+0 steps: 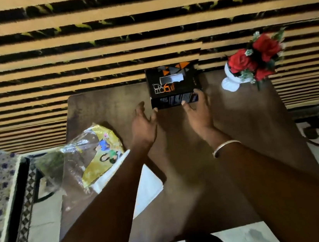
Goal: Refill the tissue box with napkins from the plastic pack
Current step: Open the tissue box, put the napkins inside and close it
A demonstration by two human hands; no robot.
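Reaching forward over the brown table (237,131), both hands arrive at the black tissue box (173,84), which stands at the far edge against the striped wall. The right hand (199,113) has its fingers spread, fingertips touching the box's near face and right corner, not closed around it. The left hand (143,127) is open too, its fingers apart, just short of the box's near left corner. Nothing is clamped in either hand.

A bit of white shows in the slot on top of the box, so I cannot tell how full it is. The plastic pack (96,155) lies well behind and to the left of the left hand, beside that forearm, with white napkins (148,185) showing under the arm. By the look of it, the refill has hardly begun: the box must be drawn near and opened, then napkins moved over.

A vase of red flowers (248,66) stands to the right of the right hand, clear of the box.
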